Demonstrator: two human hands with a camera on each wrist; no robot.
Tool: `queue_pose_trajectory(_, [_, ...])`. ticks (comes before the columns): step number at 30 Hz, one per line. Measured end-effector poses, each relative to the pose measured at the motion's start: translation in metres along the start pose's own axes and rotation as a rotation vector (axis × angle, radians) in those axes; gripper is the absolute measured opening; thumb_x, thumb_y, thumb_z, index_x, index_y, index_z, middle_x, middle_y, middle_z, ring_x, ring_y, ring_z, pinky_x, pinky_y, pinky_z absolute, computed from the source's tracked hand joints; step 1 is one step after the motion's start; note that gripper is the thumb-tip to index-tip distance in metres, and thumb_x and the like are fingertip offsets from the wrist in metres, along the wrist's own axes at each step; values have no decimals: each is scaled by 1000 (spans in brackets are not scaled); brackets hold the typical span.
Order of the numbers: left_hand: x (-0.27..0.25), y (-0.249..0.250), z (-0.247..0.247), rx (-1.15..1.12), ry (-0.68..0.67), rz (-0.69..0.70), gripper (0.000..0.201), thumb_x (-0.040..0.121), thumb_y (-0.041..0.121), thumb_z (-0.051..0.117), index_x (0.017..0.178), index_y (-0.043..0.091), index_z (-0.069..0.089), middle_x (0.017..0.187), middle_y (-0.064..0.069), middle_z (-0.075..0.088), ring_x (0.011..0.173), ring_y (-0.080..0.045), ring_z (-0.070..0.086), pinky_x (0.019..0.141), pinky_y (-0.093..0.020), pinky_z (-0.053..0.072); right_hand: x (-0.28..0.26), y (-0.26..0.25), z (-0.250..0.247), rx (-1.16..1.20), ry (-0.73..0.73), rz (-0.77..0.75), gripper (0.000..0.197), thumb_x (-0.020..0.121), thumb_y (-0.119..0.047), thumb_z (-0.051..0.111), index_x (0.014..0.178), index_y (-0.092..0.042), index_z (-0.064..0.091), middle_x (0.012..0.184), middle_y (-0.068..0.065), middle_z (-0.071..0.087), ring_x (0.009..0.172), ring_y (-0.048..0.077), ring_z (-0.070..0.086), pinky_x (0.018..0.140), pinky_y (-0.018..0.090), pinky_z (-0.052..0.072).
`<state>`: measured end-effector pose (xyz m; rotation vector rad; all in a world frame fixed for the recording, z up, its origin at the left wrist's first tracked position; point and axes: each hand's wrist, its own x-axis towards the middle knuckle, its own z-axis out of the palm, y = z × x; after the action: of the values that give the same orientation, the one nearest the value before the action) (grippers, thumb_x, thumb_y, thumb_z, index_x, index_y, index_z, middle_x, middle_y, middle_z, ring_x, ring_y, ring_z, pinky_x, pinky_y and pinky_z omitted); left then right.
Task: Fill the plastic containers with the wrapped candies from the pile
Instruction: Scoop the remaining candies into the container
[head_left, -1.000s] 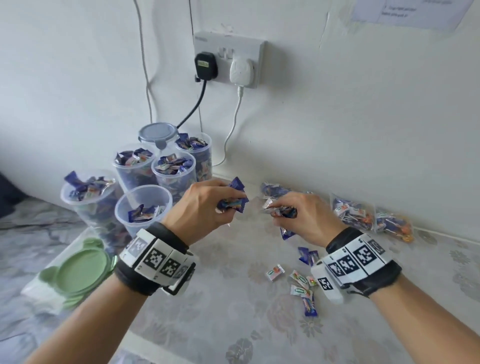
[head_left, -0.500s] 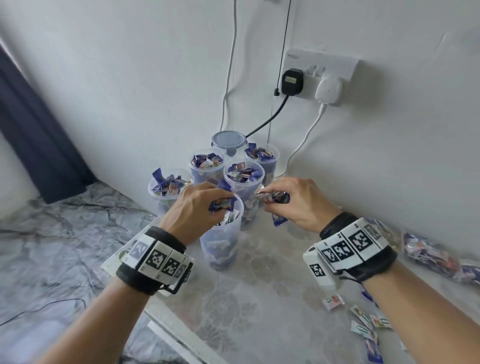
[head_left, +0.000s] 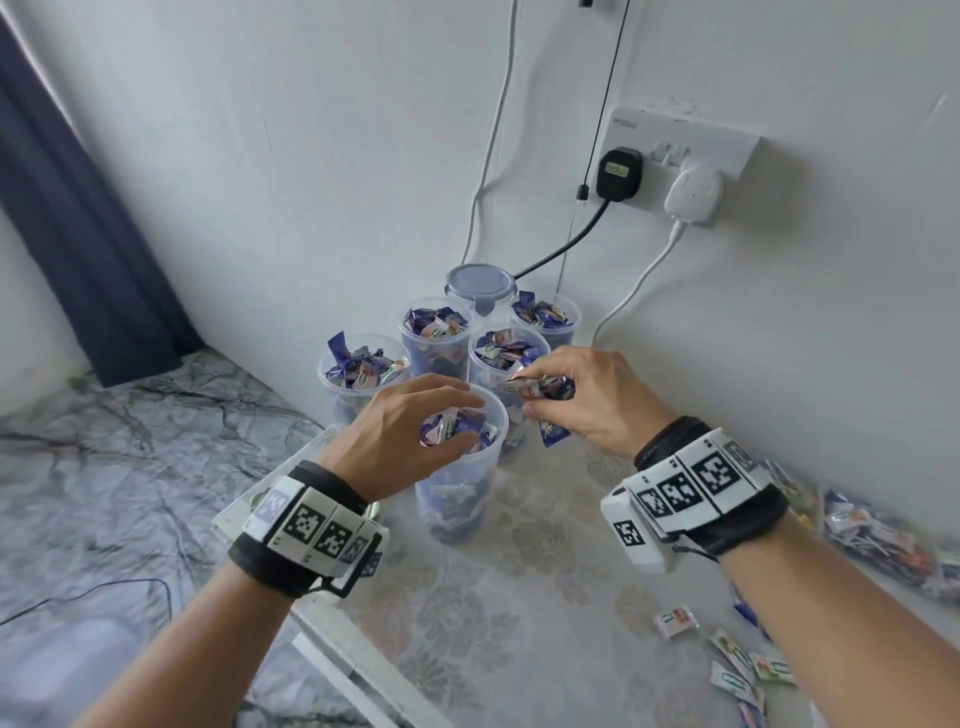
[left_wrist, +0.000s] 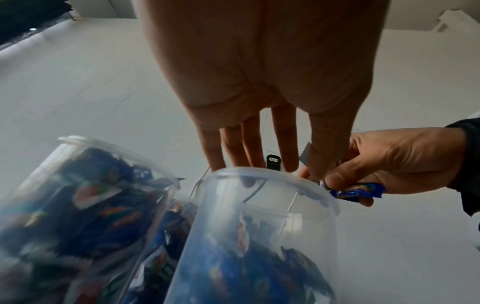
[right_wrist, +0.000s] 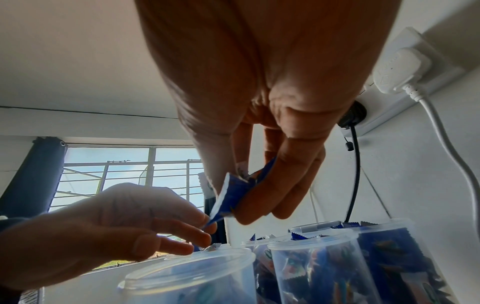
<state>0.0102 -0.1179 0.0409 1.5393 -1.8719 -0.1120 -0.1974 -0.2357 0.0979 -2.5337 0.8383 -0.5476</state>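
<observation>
Filling the front tub, the left hand spreads empty over it; the right hand, at 2 o'clock, pinches candies. Four tubs look full; the pile waits at 5 o'clock.

A low white table with a pale floral-patterned top is standing against the wall, bearing a cluster of clear plastic containers near its far left corner. Loose wrapped candies are lying scattered near its right side, and clear bags of candies are lying along the wall.
</observation>
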Motion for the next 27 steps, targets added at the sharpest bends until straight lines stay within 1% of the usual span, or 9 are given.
queue_pose_trajectory(3, [-11,-3,-1,-33,103,-53,48,85,50,63,126,26,65,131,8,61,116,-7,58,99,-32,47,5,-11,1,30,-25,-22,24,79,-19,78,102,-21,76,97,-1,72,87,10,63,74,12,42])
queue_pose_trajectory(5, [-19,-7,2,-30,146,-110,67,79,59,65,136,24,55,138,5,54,121,-9,53,102,-35,46,10,-17,3,53,-38,-38,23,78,-17,78,101,-20,76,95,0,71,85,10,62,76,13,42])
queue_pose_trajectory(8, [-31,-13,10,-87,82,-242,102,70,68,74,151,27,30,149,2,40,130,-12,45,103,-33,43,20,-26,11,59,-69,-53,25,79,-19,79,103,-22,76,94,-2,71,86,9,62,77,15,44])
queue_pose_trajectory(11, [-35,-19,18,-250,19,-368,117,63,58,82,155,32,15,153,2,38,131,-13,49,99,-32,51,29,-32,22,83,-118,-59,24,79,-19,78,103,-21,76,91,-2,71,84,9,63,75,13,44])
queue_pose_trajectory(14, [-35,-22,22,-413,7,-457,118,60,50,86,154,33,17,148,1,47,123,-12,57,95,-31,54,32,-34,34,57,-166,-79,25,79,-20,78,104,-22,76,94,1,71,88,12,63,76,15,44])
queue_pose_trajectory(17, [-35,-24,22,-429,-7,-466,115,61,48,87,154,34,20,142,6,53,119,-7,59,95,-28,54,34,-32,46,13,-212,-124,28,79,-21,76,107,-19,74,100,4,71,94,18,63,86,27,46])
queue_pose_trajectory(20, [-35,-26,21,-427,-15,-463,116,61,49,87,154,32,20,143,7,52,120,-6,58,95,-30,54,35,-31,53,-37,-222,-163,26,81,-19,73,107,-16,73,105,4,69,95,18,63,89,31,48])
queue_pose_trajectory(24, [-35,-27,21,-428,-25,-463,119,60,52,87,155,31,18,142,5,53,121,-7,58,97,-34,54,36,-29,55,-39,-215,-187,29,82,-19,71,110,-15,71,110,4,70,99,16,63,91,31,48])
queue_pose_trajectory(27, [-35,-26,21,-438,-21,-479,118,60,52,87,154,32,19,143,5,52,120,-7,58,97,-32,54,36,-26,57,-22,-150,-204,24,84,-17,68,107,-13,71,106,5,71,97,18,64,90,30,48])
